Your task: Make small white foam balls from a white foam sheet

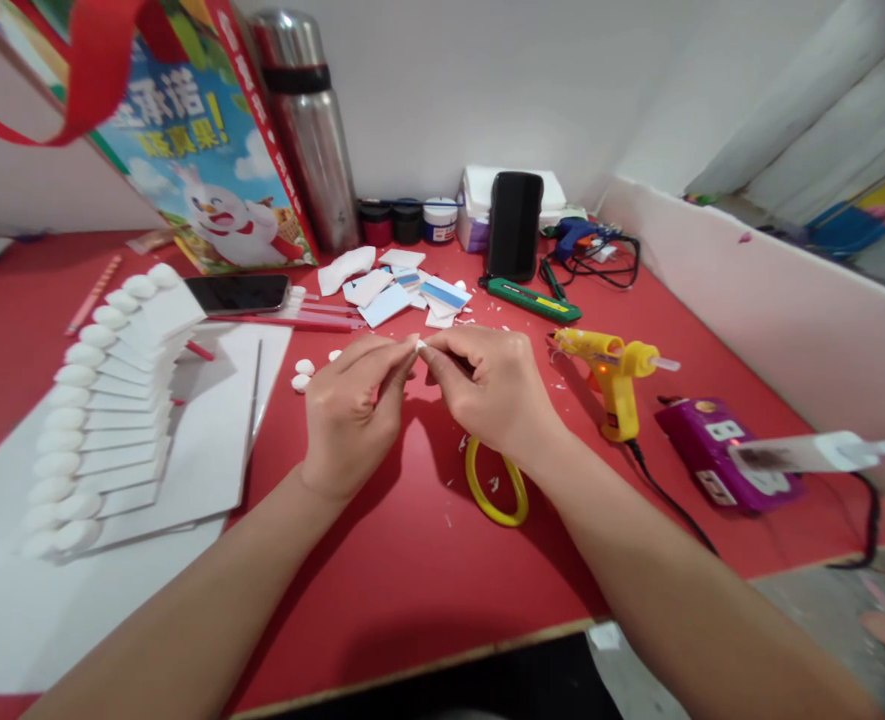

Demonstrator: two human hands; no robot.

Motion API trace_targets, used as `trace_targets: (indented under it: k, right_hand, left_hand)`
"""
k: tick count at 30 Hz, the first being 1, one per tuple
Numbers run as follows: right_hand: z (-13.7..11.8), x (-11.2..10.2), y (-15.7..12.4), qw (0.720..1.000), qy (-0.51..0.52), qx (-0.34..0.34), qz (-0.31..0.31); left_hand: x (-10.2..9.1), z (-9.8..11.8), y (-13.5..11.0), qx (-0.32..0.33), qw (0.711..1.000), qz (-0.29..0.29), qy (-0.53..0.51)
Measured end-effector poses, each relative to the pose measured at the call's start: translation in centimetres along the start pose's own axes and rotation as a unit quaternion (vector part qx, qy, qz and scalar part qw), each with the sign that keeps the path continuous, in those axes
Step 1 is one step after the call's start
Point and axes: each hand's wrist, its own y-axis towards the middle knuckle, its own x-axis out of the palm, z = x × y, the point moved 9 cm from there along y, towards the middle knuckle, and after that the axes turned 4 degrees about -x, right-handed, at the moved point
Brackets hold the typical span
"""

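My left hand point(352, 405) and my right hand point(491, 385) meet above the red table point(397, 560), fingertips pinched together on a tiny white piece point(419, 344). Both hands are closed on it. Two small white balls point(303, 373) lie just left of my left hand. Under my right wrist sits a yellow scissor handle point(496, 485). Further left is a fan of white strips tipped with white balls point(104, 410), lying on white sheets.
A yellow glue gun point(614, 375) stands right of my hands, beside a purple power strip point(727, 450). A phone point(238, 293), paper scraps point(401, 285), green cutter point(533, 298), upright phone point(515, 225), paint jars, steel flask point(308, 130) and printed bag point(202, 150) line the back.
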Motion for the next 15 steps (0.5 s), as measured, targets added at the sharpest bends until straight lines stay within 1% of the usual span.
trace_targets:
  k: [2, 4, 6, 7, 9, 12, 13, 15]
  right_hand:
    - [0.1, 0.1, 0.1, 1.000, 0.017, -0.010, -0.022]
    - [0.2, 0.4, 0.2, 0.998, 0.039, -0.024, -0.049]
    - [0.2, 0.6, 0.3, 0.996, 0.058, -0.030, -0.064]
    - [0.4, 0.7, 0.3, 0.995, 0.064, -0.027, -0.066]
    - [0.8, 0.9, 0.3, 0.995, 0.074, -0.006, -0.066]
    - [1.8, 1.3, 0.3, 0.992, 0.092, 0.056, -0.066]
    - [2.2, 1.4, 0.2, 0.989, 0.103, 0.077, -0.071]
    - [2.7, 1.8, 0.1, 0.982, 0.130, 0.107, -0.087]
  left_hand:
    - [0.1, -1.0, 0.3, -0.050, 0.997, -0.022, -0.055]
    - [0.6, -2.2, 0.5, -0.104, 0.987, -0.058, -0.111]
    - [1.2, -3.0, 0.5, -0.139, 0.975, -0.097, -0.145]
    - [1.3, -3.2, 0.5, -0.143, 0.972, -0.109, -0.152]
    - [1.2, -3.1, 0.6, -0.127, 0.975, -0.115, -0.143]
    - [1.0, -2.5, 0.6, -0.095, 0.985, -0.106, -0.101]
    - [1.0, -2.5, 0.6, -0.097, 0.986, -0.104, -0.092]
    - [1.2, -2.7, 0.4, -0.123, 0.982, -0.105, -0.099]
